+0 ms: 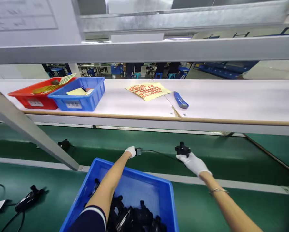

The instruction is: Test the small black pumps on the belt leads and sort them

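Observation:
My right hand point(194, 164), in a white glove, grips a small black device point(182, 149) with stubby projections, above the green belt behind the bin. A thin black cable point(156, 151) runs from near this device toward my left hand point(130, 151), also white-gloved. Its fingers are closed on a small dark grey plug-like piece point(139, 151) at the cable's end. Under my left arm stands a blue bin point(144, 180), holding several black devices point(142, 214) heaped at its near side. My left forearm hides part of the bin and its contents.
On the white shelf point(231, 100) are a red tray point(39, 101), a smaller blue tray point(92, 103), a sheet of red round stickers point(148, 90) and a blue utility knife point(180, 100). More black devices point(29, 199) lie on the green surface at left. A slanted post point(35, 129) stands at left.

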Demonstrator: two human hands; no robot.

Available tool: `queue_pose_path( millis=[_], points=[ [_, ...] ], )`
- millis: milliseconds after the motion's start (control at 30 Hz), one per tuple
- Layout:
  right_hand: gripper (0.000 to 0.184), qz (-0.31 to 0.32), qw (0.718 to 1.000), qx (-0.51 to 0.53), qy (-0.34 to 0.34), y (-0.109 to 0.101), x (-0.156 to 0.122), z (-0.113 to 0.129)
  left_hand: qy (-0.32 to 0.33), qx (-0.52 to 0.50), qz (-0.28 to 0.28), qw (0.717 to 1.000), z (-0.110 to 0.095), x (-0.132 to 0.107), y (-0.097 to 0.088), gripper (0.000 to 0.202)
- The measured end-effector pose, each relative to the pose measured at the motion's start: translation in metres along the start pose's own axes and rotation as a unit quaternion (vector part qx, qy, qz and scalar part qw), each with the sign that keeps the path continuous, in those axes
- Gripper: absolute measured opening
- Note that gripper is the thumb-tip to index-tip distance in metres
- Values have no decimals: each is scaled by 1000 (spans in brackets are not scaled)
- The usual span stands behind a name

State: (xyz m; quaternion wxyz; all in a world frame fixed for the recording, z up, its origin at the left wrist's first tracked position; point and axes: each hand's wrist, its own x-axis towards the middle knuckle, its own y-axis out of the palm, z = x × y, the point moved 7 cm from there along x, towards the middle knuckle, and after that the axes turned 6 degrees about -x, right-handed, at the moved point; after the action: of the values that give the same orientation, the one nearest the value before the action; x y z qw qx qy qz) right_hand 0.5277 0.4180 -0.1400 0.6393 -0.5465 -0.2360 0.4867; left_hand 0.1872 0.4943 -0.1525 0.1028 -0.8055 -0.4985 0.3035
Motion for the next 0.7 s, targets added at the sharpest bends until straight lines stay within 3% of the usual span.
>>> queue_pose_path(
  millis=[100, 167, 233, 367, 467, 567, 700],
  points=[
    [40, 63, 997, -38, 25, 69, 49, 18, 8, 35, -63, 997, 20, 8, -4, 35],
    [40, 98, 992, -69, 40, 105, 65, 27, 20, 53, -106, 993, 38, -6, -24, 36],
    [40, 128, 985, -103, 51, 132, 69, 35, 27, 63, -147, 987, 58, -37, -56, 37],
    [34, 156, 972, -172, 28, 152, 63, 56, -7, 53, -229, 972, 113, -143, -133, 34],
    [34, 126, 968, -215, -31, 147, 52, 90, -62, 23, -298, 952, 159, -242, -168, 42],
    [38, 86, 958, -231, -145, 150, 34, 155, -130, -3, -362, 923, 204, -331, -171, 53],
    [43, 87, 915, -236, -316, 191, 3, 269, -218, -75, -405, 885, 271, -423, -132, 59]
  ],
)
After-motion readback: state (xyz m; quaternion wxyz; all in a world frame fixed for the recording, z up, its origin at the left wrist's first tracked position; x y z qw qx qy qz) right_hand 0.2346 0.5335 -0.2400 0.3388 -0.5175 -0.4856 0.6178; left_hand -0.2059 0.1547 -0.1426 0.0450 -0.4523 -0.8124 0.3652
